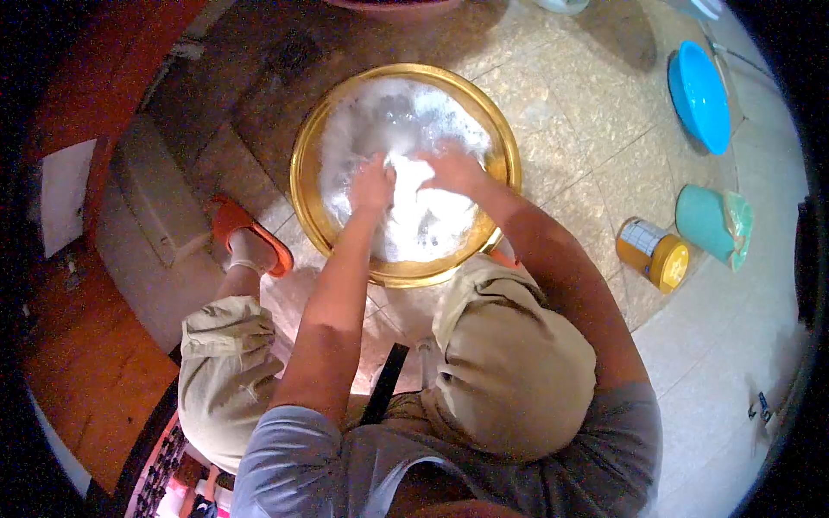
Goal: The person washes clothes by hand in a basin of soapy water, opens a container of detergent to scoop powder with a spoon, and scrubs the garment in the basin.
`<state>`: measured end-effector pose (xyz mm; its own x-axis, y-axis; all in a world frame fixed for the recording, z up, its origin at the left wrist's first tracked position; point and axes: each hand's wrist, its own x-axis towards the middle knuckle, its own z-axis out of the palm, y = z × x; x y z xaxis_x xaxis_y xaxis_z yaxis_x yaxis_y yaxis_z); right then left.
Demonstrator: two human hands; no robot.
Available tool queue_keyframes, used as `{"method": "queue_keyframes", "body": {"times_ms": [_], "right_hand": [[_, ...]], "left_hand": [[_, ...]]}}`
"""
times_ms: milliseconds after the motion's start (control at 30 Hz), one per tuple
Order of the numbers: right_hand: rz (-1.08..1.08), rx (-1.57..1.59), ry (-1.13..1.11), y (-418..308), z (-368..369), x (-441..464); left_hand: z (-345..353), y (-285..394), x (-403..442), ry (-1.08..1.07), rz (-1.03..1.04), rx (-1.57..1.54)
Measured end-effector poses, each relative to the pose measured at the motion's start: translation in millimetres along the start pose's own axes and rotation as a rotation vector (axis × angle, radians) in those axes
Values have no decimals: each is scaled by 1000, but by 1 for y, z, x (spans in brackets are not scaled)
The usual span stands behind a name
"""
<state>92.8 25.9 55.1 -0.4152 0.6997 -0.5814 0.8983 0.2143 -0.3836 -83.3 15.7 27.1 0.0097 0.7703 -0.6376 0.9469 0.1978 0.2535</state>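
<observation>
A round golden basin (301, 190) stands on the floor in front of me, filled with foamy water (363, 112). In its middle lies a bright white cloth (414, 216), wet and bunched, its outline washed out by glare. My left hand (373, 183) is closed at the cloth's left side, with its fingertips partly lost in the suds. From the right, my right hand (453, 168) reaches in with bent fingers gripping the cloth's upper right part. Both hands are inside the rim, a short gap apart.
To the right are a blue bowl (699, 97) leaning against the wall, a turquoise bag (710, 220) and a yellow-lidded jar (652, 253). An orange slipper (250, 235) is on my foot left of the basin. A stone step (160, 194) lies farther left.
</observation>
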Motion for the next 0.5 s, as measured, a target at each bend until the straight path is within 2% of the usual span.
{"method": "queue_keyframes", "body": {"times_ms": [33, 67, 133, 167, 200, 233, 267, 300, 333, 367, 400, 433, 467, 500], "right_hand": [[11, 182, 37, 23, 21, 24], [23, 367, 72, 37, 35, 37], [-40, 438, 366, 10, 26, 23], [-114, 484, 506, -21, 9, -6], [-237, 521, 551, -41, 1, -22], [-391, 512, 621, -61, -6, -41], [-443, 524, 568, -82, -15, -60], [-439, 374, 463, -97, -25, -71], [-490, 262, 348, -103, -31, -73], [-514, 216, 391, -102, -27, -68], [-540, 170, 432, -97, -19, -58], [-481, 298, 403, -78, 1, -28], [-416, 424, 371, -57, 15, 0], [-272, 354, 389, -44, -1, 4]], "left_hand": [[-5, -1, 10, -133, -129, -78], [6, -15, 26, -109, -177, -266], [29, -28, 50, 34, -221, -1132], [23, -24, 50, -23, -197, -1582], [14, -19, 41, -139, -125, -1887], [9, -18, 33, -265, -22, -2036], [7, -17, 26, -365, 79, -2116], [9, -18, 23, -404, 144, -2146], [12, -17, 16, -376, 174, -2152], [18, -15, 11, -312, 176, -2154], [23, -15, 7, -228, 151, -2146], [28, -11, 5, -103, 71, -2105], [26, -3, -3, 5, -35, -2059], [20, 6, -13, 71, -120, -2012]]}}
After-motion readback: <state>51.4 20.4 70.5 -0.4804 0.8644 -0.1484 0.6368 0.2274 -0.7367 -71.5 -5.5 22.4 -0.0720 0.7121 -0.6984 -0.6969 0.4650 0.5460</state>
